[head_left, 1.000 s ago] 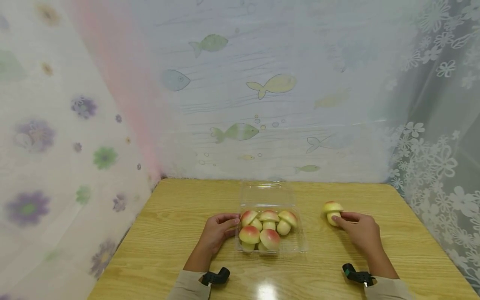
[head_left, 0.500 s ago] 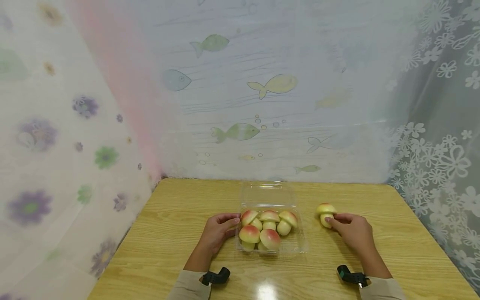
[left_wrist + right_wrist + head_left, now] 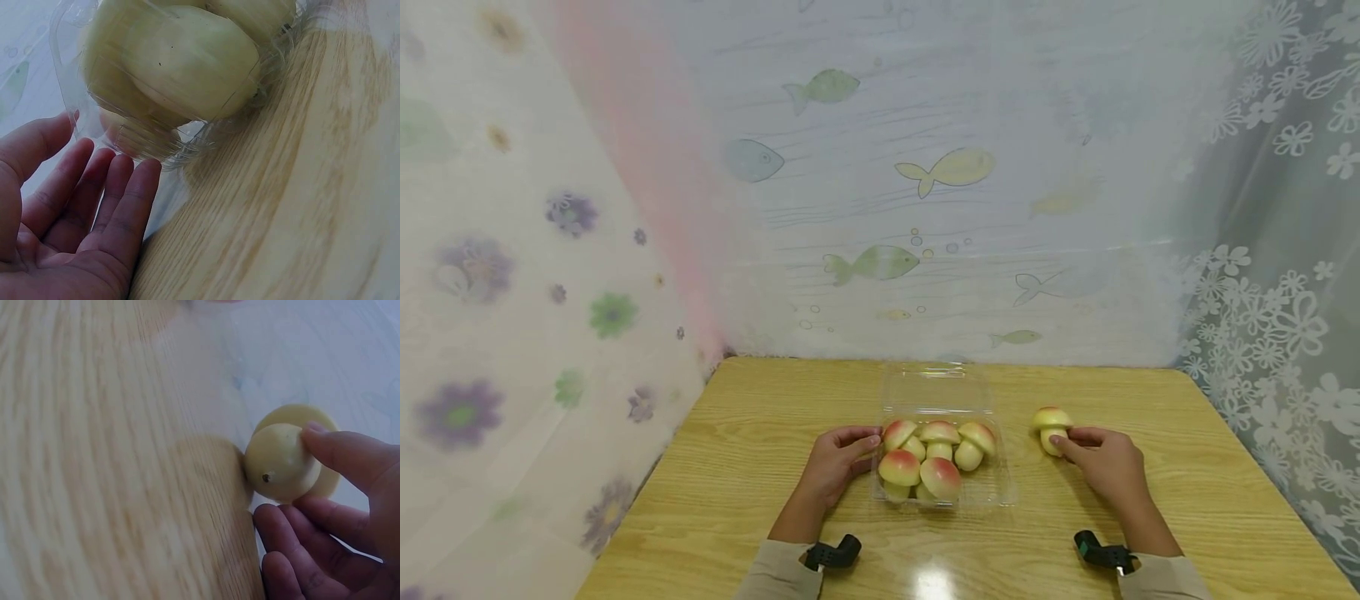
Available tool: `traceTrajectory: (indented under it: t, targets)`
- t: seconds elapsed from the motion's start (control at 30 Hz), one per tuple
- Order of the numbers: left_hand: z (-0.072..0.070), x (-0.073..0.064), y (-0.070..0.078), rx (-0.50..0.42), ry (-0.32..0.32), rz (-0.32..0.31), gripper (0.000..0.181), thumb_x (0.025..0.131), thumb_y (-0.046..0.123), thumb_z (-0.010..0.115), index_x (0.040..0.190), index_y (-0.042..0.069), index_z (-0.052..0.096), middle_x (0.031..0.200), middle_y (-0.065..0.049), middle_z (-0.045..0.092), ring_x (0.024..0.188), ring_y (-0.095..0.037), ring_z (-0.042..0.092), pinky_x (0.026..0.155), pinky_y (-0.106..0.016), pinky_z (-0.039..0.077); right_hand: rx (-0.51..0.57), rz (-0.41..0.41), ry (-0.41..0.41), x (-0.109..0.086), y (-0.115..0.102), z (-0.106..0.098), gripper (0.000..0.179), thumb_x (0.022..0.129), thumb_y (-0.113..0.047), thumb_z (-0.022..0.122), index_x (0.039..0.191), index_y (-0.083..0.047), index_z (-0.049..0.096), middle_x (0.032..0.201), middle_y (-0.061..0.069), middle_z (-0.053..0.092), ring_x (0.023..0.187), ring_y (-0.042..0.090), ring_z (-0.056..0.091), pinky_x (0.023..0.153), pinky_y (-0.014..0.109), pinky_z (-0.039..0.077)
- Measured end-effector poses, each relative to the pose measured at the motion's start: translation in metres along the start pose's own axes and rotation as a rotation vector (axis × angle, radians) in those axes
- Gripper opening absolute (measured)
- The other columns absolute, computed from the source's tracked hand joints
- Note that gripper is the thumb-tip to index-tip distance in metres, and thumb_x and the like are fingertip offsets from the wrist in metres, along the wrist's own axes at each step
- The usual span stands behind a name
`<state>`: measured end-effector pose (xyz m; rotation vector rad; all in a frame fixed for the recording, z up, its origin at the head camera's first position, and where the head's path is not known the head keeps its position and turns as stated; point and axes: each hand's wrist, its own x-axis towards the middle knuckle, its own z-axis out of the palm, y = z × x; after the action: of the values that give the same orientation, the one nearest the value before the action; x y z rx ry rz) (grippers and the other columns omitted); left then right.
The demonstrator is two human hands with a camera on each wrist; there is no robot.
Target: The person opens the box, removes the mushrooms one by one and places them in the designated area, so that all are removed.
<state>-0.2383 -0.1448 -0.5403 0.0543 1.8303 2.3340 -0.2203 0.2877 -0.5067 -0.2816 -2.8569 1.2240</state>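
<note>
A clear plastic clamshell box [image 3: 988, 492] lies with its lid raised toward the back in the head view. Inside sit several toy mushrooms [image 3: 940, 479] with red-yellow caps and pale stems. At the box's left side, my left hand [image 3: 835, 458] pinches the rim between thumb and fingertips; the left wrist view shows the fingers [image 3: 128, 200] against the plastic. Right of the box, my right hand [image 3: 1108, 462] grips one more toy mushroom [image 3: 1051, 421] by its stem, cap up. The right wrist view shows the thumb [image 3: 344, 453] on the stem's rounded base.
Everything rests on a wooden table [image 3: 760, 400]. Curtains with fish and flower prints hang behind it and along both sides. Each wrist wears a small black camera [image 3: 835, 552].
Between one second and half a second ago, my right hand moved slightly left with the mushroom; since then it has stayed nearly still. The left hand and box have kept their place.
</note>
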Motion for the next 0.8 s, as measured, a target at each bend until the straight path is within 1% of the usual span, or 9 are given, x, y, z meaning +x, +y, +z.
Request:
traceTrajectory:
  t: [0.1, 0.3, 0.7, 0.8]
  targets:
    - [0.0007, -0.0001, 0.0004, 0.001, 0.01, -0.008, 0.035, 0.095, 0.011, 0.077, 0.122, -0.01, 0.068, 0.122, -0.011, 0.073, 0.104, -0.017, 0.071, 0.086, -0.033, 0.062, -0.003, 0.004, -0.004, -0.0005, -0.0004, -0.0003, 0.081, 0.087, -0.07, 0.07, 0.131, -0.002, 0.07, 0.135, 0.024, 0.067, 0.123, 0.046, 0.06, 0.093, 0.057, 0.053]
    - [0.0013, -0.0006, 0.0014, 0.006, 0.021, -0.014, 0.036, 0.095, 0.01, 0.076, 0.123, -0.01, 0.068, 0.124, -0.014, 0.072, 0.106, -0.018, 0.071, 0.087, -0.034, 0.062, -0.015, -0.001, 0.004, -0.0007, -0.0006, -0.0012, 0.08, 0.087, -0.07, 0.07, 0.13, -0.002, 0.071, 0.131, 0.023, 0.069, 0.118, 0.044, 0.063, 0.09, 0.055, 0.054]
    - [-0.0007, 0.0001, -0.0023, -0.001, -0.005, 0.021, 0.035, 0.095, 0.012, 0.076, 0.122, -0.01, 0.069, 0.12, -0.01, 0.075, 0.105, -0.017, 0.073, 0.084, -0.032, 0.062, -0.022, -0.013, 0.011, -0.001, -0.0007, -0.0035, 0.08, 0.085, -0.072, 0.071, 0.127, -0.003, 0.073, 0.122, 0.019, 0.074, 0.112, 0.04, 0.067, 0.086, 0.053, 0.056]
    - [0.0004, 0.001, -0.0033, -0.011, -0.012, 0.027, 0.035, 0.095, 0.012, 0.077, 0.121, -0.01, 0.069, 0.119, -0.01, 0.075, 0.105, -0.017, 0.072, 0.084, -0.032, 0.063, -0.029, -0.013, 0.003, -0.0037, -0.0009, -0.0071, 0.083, 0.085, -0.074, 0.069, 0.129, -0.003, 0.072, 0.123, 0.019, 0.074, 0.111, 0.04, 0.067, 0.086, 0.053, 0.056]
